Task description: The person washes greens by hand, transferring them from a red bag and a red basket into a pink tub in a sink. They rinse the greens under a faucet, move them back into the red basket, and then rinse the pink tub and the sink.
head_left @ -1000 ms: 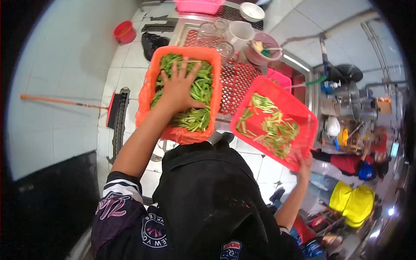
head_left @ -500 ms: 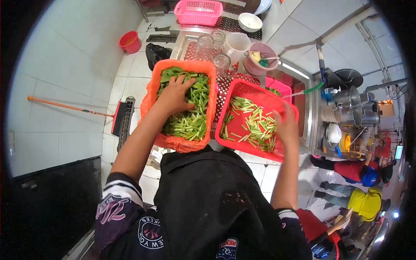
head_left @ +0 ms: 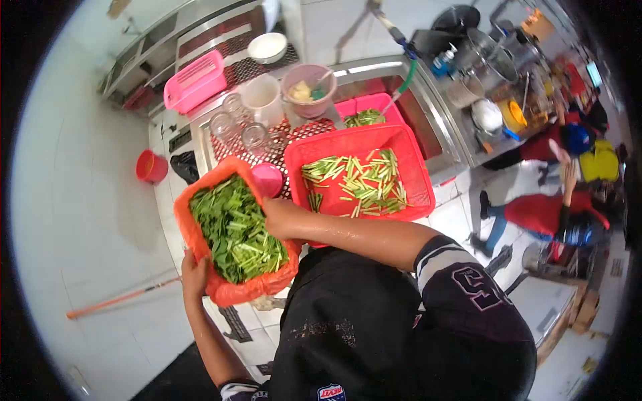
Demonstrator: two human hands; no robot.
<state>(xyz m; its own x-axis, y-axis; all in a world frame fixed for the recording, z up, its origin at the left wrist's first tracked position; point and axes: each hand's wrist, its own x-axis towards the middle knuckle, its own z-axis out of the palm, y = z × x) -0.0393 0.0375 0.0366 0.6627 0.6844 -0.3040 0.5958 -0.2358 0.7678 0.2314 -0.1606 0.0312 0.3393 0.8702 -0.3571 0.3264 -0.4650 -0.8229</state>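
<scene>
An orange-lined basket (head_left: pixel 189 220) full of cut green leaves and stems (head_left: pixel 234 230) is held tilted between both hands. My left hand (head_left: pixel 194 273) grips its lower left side. On the opposite rim is my right hand (head_left: pixel 281 217), its fingers closed over the edge and partly hidden. Right of it, a red basket (head_left: pixel 416 175) holds scattered pale cut stems (head_left: pixel 371 184). Behind that, a pink basket (head_left: pixel 369 100) contains more greens.
Glass jars (head_left: pixel 255 137), a white pitcher (head_left: pixel 263 97), a pink bucket (head_left: pixel 309 85) and a white bowl (head_left: pixel 267 48) stand beyond. A metal sink (head_left: pixel 435 134) is at the right. Several people are further right. A red bucket (head_left: pixel 152 166) sits on the floor.
The view has turned. My left hand has moved from the greens to the basket's side, and my right hand from the red basket to the rim. The orange-lined basket has shifted left and tilted.
</scene>
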